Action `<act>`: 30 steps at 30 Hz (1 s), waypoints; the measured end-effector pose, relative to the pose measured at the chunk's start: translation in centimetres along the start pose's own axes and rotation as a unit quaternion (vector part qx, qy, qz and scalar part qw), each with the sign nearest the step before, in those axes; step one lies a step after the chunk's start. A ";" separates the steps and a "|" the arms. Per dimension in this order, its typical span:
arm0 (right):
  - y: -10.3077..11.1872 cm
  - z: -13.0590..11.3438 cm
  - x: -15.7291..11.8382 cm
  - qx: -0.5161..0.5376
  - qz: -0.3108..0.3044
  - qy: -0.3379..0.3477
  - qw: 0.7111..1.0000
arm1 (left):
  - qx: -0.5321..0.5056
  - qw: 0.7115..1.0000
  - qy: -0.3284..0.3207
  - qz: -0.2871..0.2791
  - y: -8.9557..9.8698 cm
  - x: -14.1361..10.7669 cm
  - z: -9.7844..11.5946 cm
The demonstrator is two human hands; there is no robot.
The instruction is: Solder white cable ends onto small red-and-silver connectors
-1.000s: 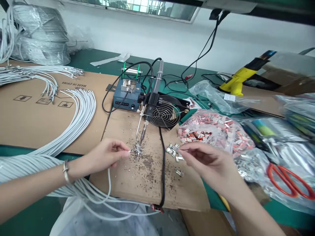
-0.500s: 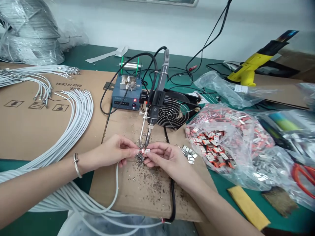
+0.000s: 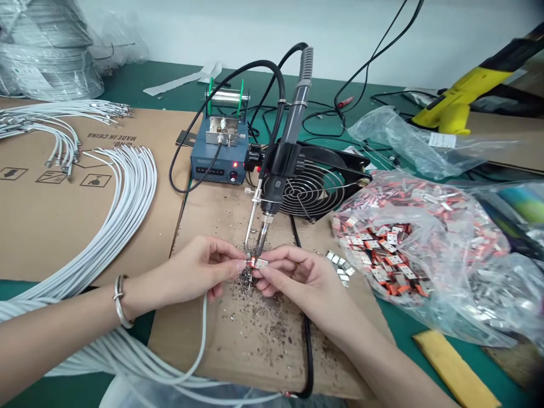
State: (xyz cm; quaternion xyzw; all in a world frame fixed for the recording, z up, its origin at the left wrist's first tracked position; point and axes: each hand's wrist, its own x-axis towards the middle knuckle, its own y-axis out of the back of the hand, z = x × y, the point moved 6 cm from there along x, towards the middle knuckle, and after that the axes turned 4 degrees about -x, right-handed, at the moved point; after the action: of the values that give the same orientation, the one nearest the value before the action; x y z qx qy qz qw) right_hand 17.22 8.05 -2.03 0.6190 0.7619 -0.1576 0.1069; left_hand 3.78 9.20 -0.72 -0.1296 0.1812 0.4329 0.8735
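Note:
My left hand pinches the end of a white cable, which curves down from the fingers to a bundle below. My right hand holds a small metal-and-red connector between thumb and fingers, against the cable's end. Right above the connector is the tip of a soldering iron clamped at a slant on a stand. A thin metal solder feed tube runs down beside the iron to the same spot. Where cable and connector meet is partly covered by my fingertips.
A blue solder feeder with a solder spool stands behind, a black fan beside it. Bags of red-and-metal connectors lie right, near a yellow sponge. White cables cover the left; solder scraps litter the cardboard.
The camera view has shifted slightly, so most things sit a little differently in the frame. Both hands keep their grip on the cable and connector under the iron tip.

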 end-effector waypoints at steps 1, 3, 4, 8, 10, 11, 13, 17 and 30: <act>0.0 0.0 0.0 0.000 0.002 0.001 1.000 | 0.000 1.000 0.001 0.003 0.0 0.0 0.0; 0.0 0.0 0.0 -0.001 0.006 0.002 1.000 | -0.004 1.000 0.001 0.008 0.1 0.0 -0.1; 0.0 0.0 0.0 -0.001 0.007 0.002 1.000 | -0.006 1.000 0.000 0.010 0.1 0.0 -0.1; 0.0 0.0 0.1 -0.008 0.009 0.009 1.000 | -0.010 1.000 -0.003 0.008 0.0 0.1 0.1; 0.0 -0.1 0.1 -0.011 0.009 0.013 1.000 | -0.010 1.000 0.000 0.008 -0.1 0.1 0.2; 0.0 -0.1 0.1 -0.011 0.007 0.014 1.000 | -0.008 1.000 0.001 0.008 -0.1 0.1 0.3; 0.0 -0.1 0.0 -0.011 0.004 0.014 1.000 | -0.005 1.000 0.001 0.009 -0.1 0.0 0.3; 0.1 -0.3 -0.1 -0.018 0.003 0.017 1.000 | -0.010 1.000 -0.001 0.011 0.0 -0.2 0.3; 0.0 -0.4 -0.2 -0.009 -0.006 0.017 1.000 | -0.005 1.000 0.000 0.027 -0.1 -0.2 0.1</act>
State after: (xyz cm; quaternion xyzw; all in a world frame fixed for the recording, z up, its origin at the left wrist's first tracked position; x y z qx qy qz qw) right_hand 17.24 8.03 -1.54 0.6162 0.7687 -0.1403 0.0987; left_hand 3.75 9.08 -0.51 -0.1294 0.1825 0.4574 0.8607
